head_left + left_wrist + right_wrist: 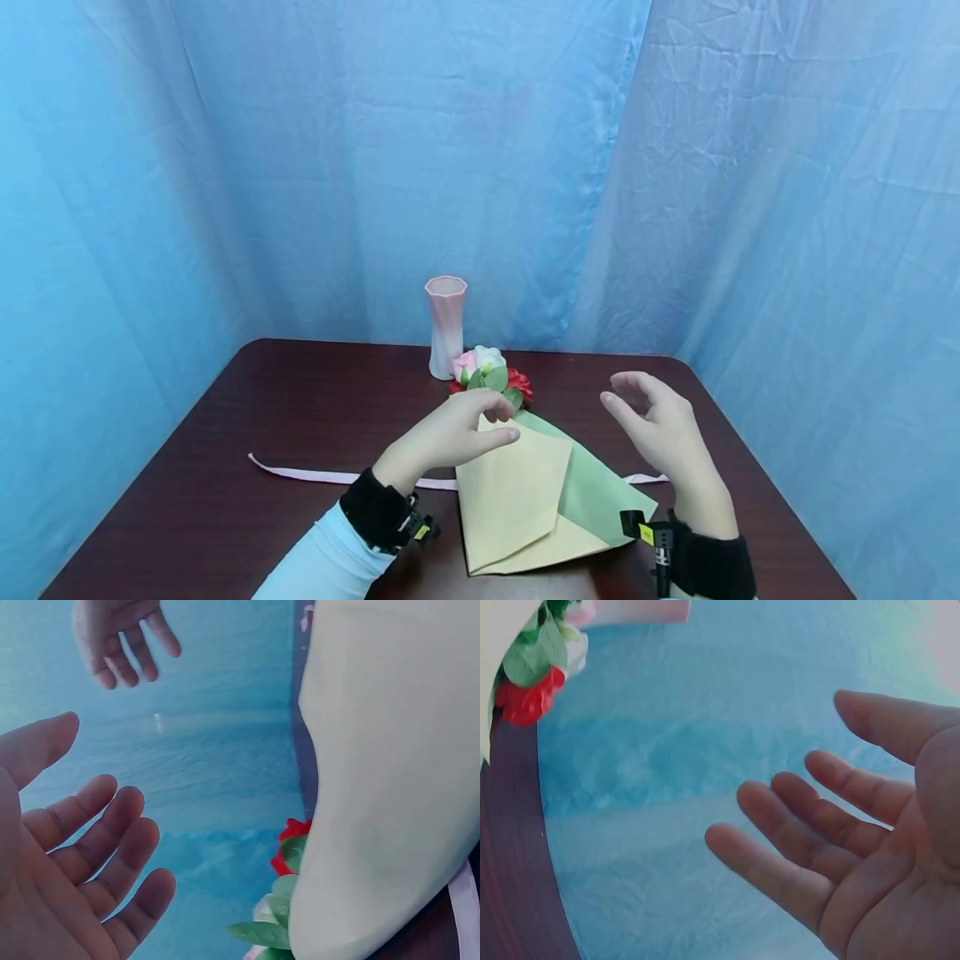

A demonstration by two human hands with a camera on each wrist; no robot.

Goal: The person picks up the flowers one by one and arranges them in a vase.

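A sheet of wrapping paper [517, 492], pale yellow with a green side [596, 487], lies partly folded on the table. Artificial flowers [491, 371] in red, pink and white with green leaves stick out at its far end. Over the paper's left part hovers my left hand [453, 433], fingers relaxed and thumb apart, holding nothing. My right hand [660, 425] is raised to the right of the paper, its fingers loosely bent and nothing in them. Both palms look bare in the wrist views. A pale pink ribbon [315, 475] runs beneath the paper, showing on both sides.
Behind the flowers a pink-and-white vase [446, 325] stands upright near the far edge of the dark wooden table [330, 400]. Blue curtains [420, 167] hang around the back and sides.
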